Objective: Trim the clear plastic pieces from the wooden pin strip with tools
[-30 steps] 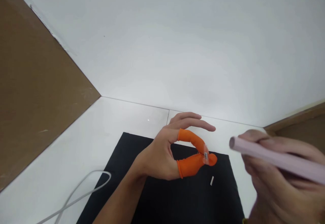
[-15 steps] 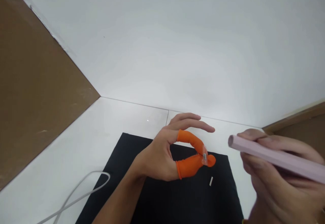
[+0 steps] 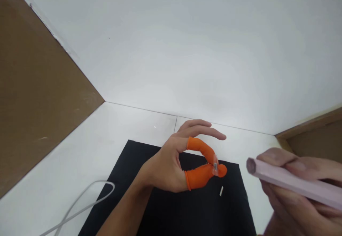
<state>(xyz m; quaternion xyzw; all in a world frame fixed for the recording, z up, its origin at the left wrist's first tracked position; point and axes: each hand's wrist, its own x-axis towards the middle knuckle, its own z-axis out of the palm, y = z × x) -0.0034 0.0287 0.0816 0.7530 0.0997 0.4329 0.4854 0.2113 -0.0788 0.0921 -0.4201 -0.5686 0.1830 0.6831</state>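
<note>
My left hand hovers over a black mat, with orange finger cots on its thumb and forefinger. Those two fingers pinch a tiny silvery part; the other fingers stretch out behind. At the right edge, my right hand is closed around a long pale pink pen-like tool, whose blunt end points left toward the pinched part, still a short gap away. A small white sliver lies on the mat just below the pinch.
The mat lies on a white table set in a corner of white wall, with brown panels at far left and far right. A white cable loops across the table at lower left.
My right hand and the pink tool have dropped lower and shifted slightly right. The left hand keeps its pinch and has barely moved.
</note>
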